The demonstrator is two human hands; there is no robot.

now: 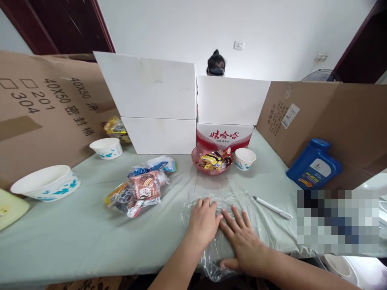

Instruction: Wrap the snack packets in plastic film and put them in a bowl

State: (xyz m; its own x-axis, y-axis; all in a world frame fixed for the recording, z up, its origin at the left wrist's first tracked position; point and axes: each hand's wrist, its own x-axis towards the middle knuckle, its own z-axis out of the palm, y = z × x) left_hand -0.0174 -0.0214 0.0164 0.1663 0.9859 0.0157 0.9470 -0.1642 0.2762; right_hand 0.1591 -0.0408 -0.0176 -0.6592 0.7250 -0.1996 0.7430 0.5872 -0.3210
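Observation:
A crinkled sheet or bag of clear plastic lies near the front edge of the cloth-covered table. My left hand rests palm down on its upper part, fingers slightly bent and the thumb against my right hand. On the plastic's right side, my right hand lies flat with its fingers spread. Neither hand grips anything that I can see. A white pen is just right of the plastic. Beyond my hands stands a reddish glass bowl of wrapped snacks. Left of my hands is a pile of packaged snacks.
Paper bowls with blue patterns stand at the left, and a paper cup stands beside the glass bowl. A blue bottle leans at the right. White panels and brown cardboard wall the table. Behind them is a person.

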